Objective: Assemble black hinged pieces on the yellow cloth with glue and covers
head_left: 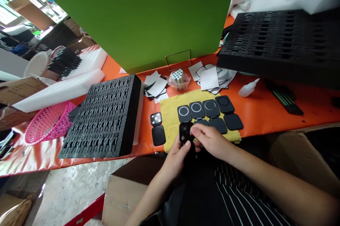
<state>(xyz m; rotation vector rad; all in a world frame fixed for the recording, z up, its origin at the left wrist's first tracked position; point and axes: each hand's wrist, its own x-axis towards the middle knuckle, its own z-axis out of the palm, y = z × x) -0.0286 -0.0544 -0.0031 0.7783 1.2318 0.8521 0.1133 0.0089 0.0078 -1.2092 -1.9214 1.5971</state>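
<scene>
Fingertip work on a dark panel at the yellow cloth's near edge

The dark panel [185, 130] is held up in both hands, over the near edge of the yellow cloth [170, 111]. Its upward face shows a few round spots. The left hand [178, 154] grasps it from below, thumb laid over the near end. The right hand [212, 140] is bent in at its right edge, thumb and forefinger close together; whether they grip that edge, pinch a small part or merely press, I cannot tell.

The step in hand looks like fine work on that spotted face; the next move seems to call for a steady left hold and precise right fingertips.

On the cloth, just beyond the hands, stands a row of hinged black units, the leftmost with a white ring [184, 112]. Just left of the cloth lies an opened hinged unit [158, 135], pale dots on its far leaf. Farther left is a slotted black foam tray [106, 112]. Beyond the cloth are a bundle of small metallic cylinders [177, 75] in clear plastic and loose paper cards [209, 78]; beyond its far right corner, a nozzle bottle [247, 89].
</scene>
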